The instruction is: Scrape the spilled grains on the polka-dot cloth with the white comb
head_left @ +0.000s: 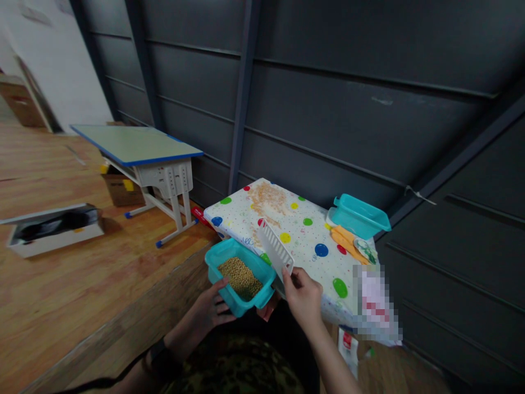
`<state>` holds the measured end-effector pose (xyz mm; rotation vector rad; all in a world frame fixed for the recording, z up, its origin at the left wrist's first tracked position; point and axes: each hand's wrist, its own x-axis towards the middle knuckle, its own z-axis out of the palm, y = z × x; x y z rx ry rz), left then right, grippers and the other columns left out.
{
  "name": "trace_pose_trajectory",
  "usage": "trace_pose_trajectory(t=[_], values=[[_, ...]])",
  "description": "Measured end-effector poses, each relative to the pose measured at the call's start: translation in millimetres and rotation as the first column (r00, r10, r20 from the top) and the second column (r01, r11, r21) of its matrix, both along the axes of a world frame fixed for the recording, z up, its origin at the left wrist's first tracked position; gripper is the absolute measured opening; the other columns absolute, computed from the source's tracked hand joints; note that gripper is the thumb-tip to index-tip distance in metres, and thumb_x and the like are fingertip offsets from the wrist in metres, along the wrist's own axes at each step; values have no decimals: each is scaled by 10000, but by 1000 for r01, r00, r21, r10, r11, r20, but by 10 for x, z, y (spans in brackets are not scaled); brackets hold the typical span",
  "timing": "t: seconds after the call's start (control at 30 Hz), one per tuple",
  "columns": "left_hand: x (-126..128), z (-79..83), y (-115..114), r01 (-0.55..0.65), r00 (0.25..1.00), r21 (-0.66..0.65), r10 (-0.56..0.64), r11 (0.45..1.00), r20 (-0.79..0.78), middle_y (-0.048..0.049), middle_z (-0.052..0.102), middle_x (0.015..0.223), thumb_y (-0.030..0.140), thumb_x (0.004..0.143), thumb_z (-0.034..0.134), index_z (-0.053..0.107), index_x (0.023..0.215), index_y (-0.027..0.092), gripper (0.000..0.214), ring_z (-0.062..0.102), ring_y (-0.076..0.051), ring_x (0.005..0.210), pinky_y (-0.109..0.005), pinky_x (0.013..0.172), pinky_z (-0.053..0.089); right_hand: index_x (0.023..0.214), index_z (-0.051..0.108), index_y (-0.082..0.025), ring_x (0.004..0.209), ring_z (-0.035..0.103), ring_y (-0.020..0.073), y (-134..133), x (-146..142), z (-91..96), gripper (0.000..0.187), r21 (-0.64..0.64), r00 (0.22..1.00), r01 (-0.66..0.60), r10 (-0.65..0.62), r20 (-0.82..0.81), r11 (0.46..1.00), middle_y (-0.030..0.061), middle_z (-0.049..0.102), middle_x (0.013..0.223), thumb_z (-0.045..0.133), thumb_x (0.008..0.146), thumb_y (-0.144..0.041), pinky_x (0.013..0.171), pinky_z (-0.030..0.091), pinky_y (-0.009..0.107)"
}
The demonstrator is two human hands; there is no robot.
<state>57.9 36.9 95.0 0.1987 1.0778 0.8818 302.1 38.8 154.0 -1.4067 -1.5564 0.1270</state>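
One teal bin (254,264), part-filled with beige beans (240,278), is located at the near edge of the dotted table (303,241), toward its left end; what supports the bin from below cannot be told. Left hand (213,307): thumb over the bin's near rim, other fingers spread along the outer wall, gripping it. Right hand (302,293): in front of the table's near edge, thumb and fingers pinching the lower end of a white slotted strip (276,245). Strip is tilted, its upper end pointing toward the table's far left; contact with the bin cannot be judged.

On the table: a tan, crumb-like patch (266,200) at the far left; a second teal bin (361,219) at the far right, with an orange cloth-like item (346,242) and a round green-patterned piece (366,250) just in front of it. A blurred pinkish item (375,303) lies at the table's near right corner. Below that corner, a white-and-red packet (348,350). Left of the table, well apart from the hands: a green-topped desk (141,143).
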Motion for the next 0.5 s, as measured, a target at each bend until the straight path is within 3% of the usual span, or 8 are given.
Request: trace_pose_trajectory(t=[0.33,0.5], values=[[3,-168,-9,2,1000,35,-2,999,23,-75,765,896,431,952,711,603,1305,165,455,786,-282,797,-547,839,678,741,725,-219,441,619,149,-170,-42,-18,406,111,999,-19,16,28,994,8,712,583,614,1033,-478,479,489,229],[-6,-131,-35,11,999,71,-14,997,47,-71,768,949,441,923,751,615,1280,181,462,786,-276,826,-503,816,682,757,728,-206,435,615,131,-227,-51,-9,348,147,999,-30,23,45,989,-10,703,579,642,1030,-404,455,460,211]])
